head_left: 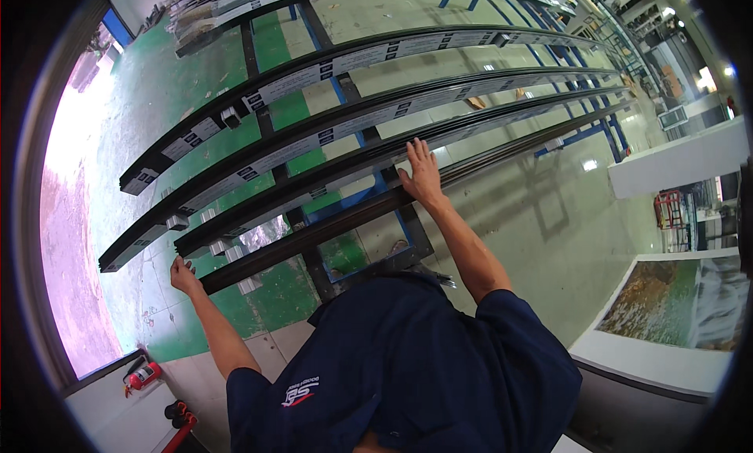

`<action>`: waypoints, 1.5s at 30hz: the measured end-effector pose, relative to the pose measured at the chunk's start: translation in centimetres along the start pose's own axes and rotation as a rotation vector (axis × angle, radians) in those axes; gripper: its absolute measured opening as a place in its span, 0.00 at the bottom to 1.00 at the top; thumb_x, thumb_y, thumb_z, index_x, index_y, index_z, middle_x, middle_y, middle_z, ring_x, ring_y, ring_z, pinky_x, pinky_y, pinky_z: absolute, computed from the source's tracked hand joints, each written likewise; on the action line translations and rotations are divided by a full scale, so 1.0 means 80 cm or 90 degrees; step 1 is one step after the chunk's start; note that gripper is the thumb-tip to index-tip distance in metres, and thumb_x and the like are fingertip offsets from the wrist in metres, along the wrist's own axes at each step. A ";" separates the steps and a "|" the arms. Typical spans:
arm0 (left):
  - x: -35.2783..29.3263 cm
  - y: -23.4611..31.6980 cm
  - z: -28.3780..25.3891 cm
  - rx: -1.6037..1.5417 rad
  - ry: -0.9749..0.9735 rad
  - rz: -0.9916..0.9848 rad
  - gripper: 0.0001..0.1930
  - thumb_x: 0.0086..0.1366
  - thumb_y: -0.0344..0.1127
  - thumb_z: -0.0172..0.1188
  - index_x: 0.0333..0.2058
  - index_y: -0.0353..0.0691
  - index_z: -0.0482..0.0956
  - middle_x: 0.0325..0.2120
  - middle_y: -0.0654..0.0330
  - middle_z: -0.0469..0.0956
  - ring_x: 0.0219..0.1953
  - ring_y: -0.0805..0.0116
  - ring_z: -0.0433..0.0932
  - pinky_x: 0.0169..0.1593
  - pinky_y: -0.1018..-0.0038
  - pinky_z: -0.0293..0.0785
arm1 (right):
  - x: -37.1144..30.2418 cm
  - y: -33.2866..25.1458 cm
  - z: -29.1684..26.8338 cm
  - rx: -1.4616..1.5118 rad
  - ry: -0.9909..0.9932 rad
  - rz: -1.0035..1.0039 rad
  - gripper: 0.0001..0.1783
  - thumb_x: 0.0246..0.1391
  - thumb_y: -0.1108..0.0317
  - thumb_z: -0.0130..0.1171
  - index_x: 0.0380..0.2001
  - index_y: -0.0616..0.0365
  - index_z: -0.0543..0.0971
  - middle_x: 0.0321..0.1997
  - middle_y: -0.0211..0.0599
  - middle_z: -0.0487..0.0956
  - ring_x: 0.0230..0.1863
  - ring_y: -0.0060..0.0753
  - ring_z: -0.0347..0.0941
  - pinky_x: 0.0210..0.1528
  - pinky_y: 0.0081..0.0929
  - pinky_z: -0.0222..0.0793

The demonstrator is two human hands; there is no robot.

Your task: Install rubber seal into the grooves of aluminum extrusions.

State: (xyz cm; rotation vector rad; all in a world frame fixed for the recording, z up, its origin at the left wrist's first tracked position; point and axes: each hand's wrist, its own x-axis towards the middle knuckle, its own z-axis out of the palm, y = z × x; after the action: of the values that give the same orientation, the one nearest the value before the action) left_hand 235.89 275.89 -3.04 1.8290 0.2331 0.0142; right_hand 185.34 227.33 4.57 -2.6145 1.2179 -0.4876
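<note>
My left hand [185, 275] is at the left end of a long black metal profile [259, 207], its fingertips against or very near the cut end. The fingers look slightly bent and apart, with nothing plainly gripped. Farther right, my right hand [422, 171] lies with fingers stretched out, the tips reaching over that same profile. Its heel is by the nearest dark bar [329, 227], which runs parallel, closer to my body. Whether the palm presses on that bar is hard to make out.
Beyond lie more black profiles [314, 127] with pale printed film, on dark supports and a blue frame [369, 196]. Silver blocks [177, 222] sit along them. A fire extinguisher [143, 377] is at lower left, a picture panel [674, 304] at right, and wrapped stock [204, 21] at the back.
</note>
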 end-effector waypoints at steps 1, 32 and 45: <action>0.001 0.001 0.001 -0.006 -0.018 0.000 0.15 0.65 0.42 0.63 0.43 0.36 0.81 0.35 0.60 0.82 0.32 0.68 0.81 0.26 0.75 0.74 | 0.001 0.011 -0.004 -0.012 0.009 0.013 0.43 0.48 0.60 0.65 0.67 0.58 0.62 0.73 0.49 0.57 0.75 0.54 0.49 0.71 0.56 0.48; 0.004 -0.013 -0.011 0.084 -0.015 0.031 0.15 0.64 0.42 0.64 0.41 0.36 0.82 0.34 0.58 0.82 0.35 0.66 0.81 0.26 0.72 0.78 | 0.067 0.261 -0.051 -0.304 -0.005 0.194 0.40 0.51 0.71 0.49 0.70 0.44 0.58 0.75 0.28 0.57 0.74 0.51 0.51 0.69 0.57 0.52; 0.013 -0.032 -0.024 -0.058 -0.084 0.054 0.12 0.66 0.35 0.56 0.45 0.37 0.80 0.37 0.55 0.83 0.35 0.65 0.82 0.30 0.70 0.80 | 0.087 0.376 -0.033 -0.360 -0.098 0.113 0.42 0.50 0.70 0.52 0.70 0.63 0.56 0.75 0.46 0.53 0.77 0.48 0.43 0.76 0.40 0.40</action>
State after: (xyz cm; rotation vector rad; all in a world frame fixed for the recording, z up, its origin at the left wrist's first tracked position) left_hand 236.24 278.51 -5.10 1.7403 0.0601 -0.0362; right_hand 167.45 202.77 -1.50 -2.8644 1.7112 0.1139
